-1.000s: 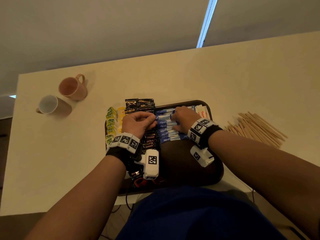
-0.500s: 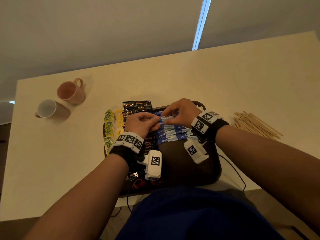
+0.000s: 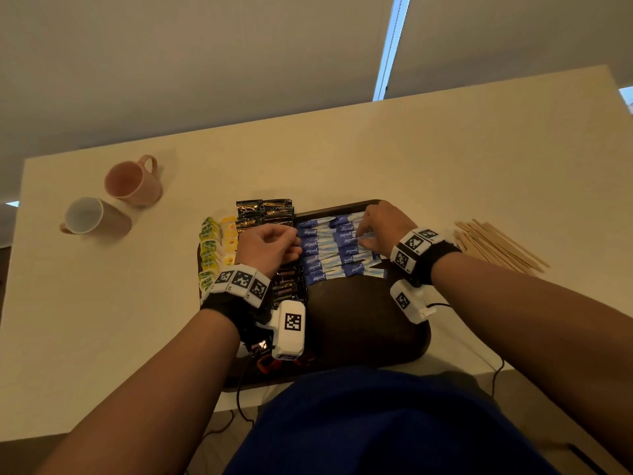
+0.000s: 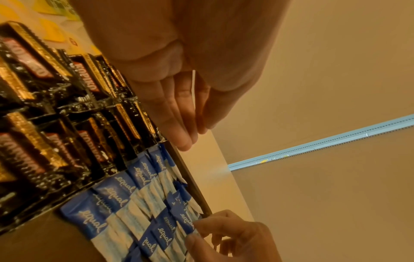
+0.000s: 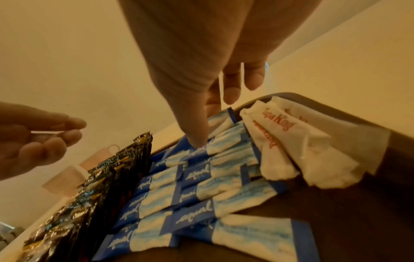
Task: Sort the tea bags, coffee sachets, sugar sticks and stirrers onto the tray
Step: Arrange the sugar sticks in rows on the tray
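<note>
Sugar sticks (image 3: 337, 250), blue and white, printed "equal", laid in overlapping rows on dark tray (image 3: 363, 323) beside black-gold coffee sachets (image 3: 265, 212). Right hand (image 3: 383, 226) resting on them, thumb pressing one stick, fingers fairly straight. Left hand (image 3: 269, 246) hovering alongside, fingers loosely curled, apparently empty.

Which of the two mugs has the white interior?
The nearer, leftmost mug, handle toward the table edge; the pink mug behind it is pink inside too.
</note>
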